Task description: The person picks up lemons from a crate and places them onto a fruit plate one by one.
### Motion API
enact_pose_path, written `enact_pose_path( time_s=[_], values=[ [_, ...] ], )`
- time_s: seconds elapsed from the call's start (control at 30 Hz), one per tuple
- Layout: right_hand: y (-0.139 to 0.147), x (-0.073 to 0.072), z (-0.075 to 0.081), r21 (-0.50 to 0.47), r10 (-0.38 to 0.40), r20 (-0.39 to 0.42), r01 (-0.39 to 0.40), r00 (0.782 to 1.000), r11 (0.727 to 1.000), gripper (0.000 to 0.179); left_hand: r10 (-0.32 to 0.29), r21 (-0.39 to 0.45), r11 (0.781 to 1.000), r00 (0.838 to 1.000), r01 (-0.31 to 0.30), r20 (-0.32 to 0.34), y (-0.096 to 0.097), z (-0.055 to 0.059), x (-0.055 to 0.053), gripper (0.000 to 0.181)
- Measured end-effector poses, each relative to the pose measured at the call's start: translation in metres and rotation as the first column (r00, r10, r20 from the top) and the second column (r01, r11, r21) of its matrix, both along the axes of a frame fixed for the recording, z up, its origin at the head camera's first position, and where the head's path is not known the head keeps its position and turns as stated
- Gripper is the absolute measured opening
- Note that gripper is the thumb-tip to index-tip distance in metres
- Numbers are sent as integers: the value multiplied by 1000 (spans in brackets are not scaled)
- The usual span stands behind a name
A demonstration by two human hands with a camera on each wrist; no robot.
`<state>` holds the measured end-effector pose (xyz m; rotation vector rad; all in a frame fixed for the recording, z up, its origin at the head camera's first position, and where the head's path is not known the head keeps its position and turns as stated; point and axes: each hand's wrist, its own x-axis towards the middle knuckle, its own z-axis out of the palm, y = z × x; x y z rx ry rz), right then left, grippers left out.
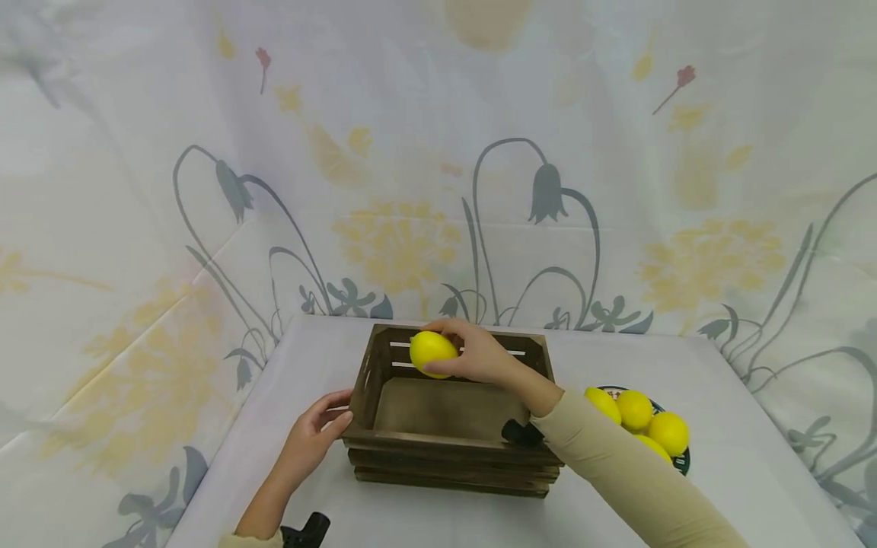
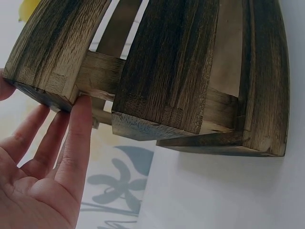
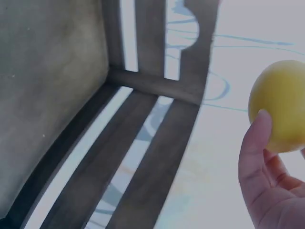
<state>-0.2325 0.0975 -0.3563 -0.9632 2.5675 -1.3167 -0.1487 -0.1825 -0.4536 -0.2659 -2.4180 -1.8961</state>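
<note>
A dark wooden slatted crate [image 1: 452,449] stands on the table, with no fruit seen on its floor in the head view. My right hand [image 1: 473,354] pinches a yellow lemon [image 1: 430,352] between thumb and fingers above the crate's back left part. In the right wrist view the lemon [image 3: 279,105] is at the right, apart from the slats. My left hand [image 1: 317,430] holds the crate's front left corner. The left wrist view shows fingers [image 2: 80,138] under the end of the top slat [image 2: 57,52], the thumb at its other face, mostly out of frame.
Right of the crate, partly behind my right sleeve [image 1: 630,472], a dark-rimmed plate [image 1: 680,463] carries several lemons [image 1: 668,432]. A white cloth covers the table [image 1: 740,487]. Behind it hangs a flower-printed curtain [image 1: 425,152].
</note>
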Motion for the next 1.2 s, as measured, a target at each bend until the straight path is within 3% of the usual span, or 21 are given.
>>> enact_pose_path(
  time_s=[0.33, 0.7, 1.03, 1.2],
  values=[
    [35, 23, 7, -90, -123, 52, 128, 991, 988, 53, -8, 0, 1000, 1000, 8, 0, 1, 0, 0, 38],
    [70, 52, 4, -52, -186, -17, 185, 982, 981, 52, -2, -10, 1000, 1000, 2, -6, 1, -1, -1, 37],
    [107, 76, -3, -77, -294, -19, 291, 956, 953, 51, 1, -10, 1000, 999, -1, -32, 2, -4, 0, 37],
    [126, 85, -5, -72, -365, -17, 363, 931, 929, 52, -6, -2, 1000, 1000, 6, -5, 2, -1, 1, 38]
  ],
)
